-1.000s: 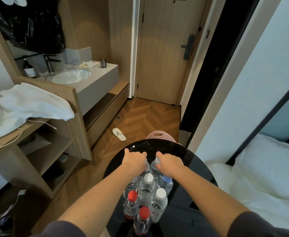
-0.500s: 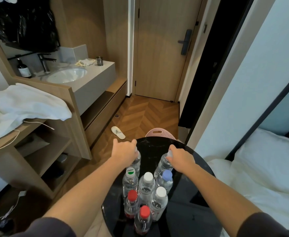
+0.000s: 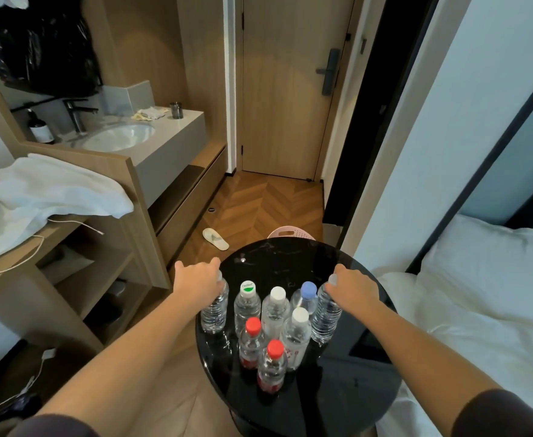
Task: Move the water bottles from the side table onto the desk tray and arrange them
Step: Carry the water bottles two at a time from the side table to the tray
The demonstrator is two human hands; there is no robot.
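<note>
Clear plastic water bottles (image 3: 276,310) (eight in all) stand upright, caps up, on the round black glossy worktop (image 3: 274,257). The left hand (image 3: 197,279) curls its fingers round the leftmost bottle (image 3: 214,312) at the cap, and the right hand (image 3: 352,285) round the rightmost bottle (image 3: 325,318). Six crowd between them: two red-capped, two white, one blue, one green.

Location type: hotel guest room. Indicators:
- Entry door (image 3: 284,89) fitted with an electronic lock (image 3: 330,70).
- Open vanity with sink (image 3: 120,137) and pump bottle (image 3: 39,127) beside the entrance.
- Bed (image 3: 479,294) in white linen.
- White towels (image 3: 54,190) on a wooden shelf unit.
- One disposable slipper (image 3: 215,238) on the herringbone floor (image 3: 259,203).
- Water bottles (image 3: 278,307) grouped on a round black table (image 3: 290,257).
</note>
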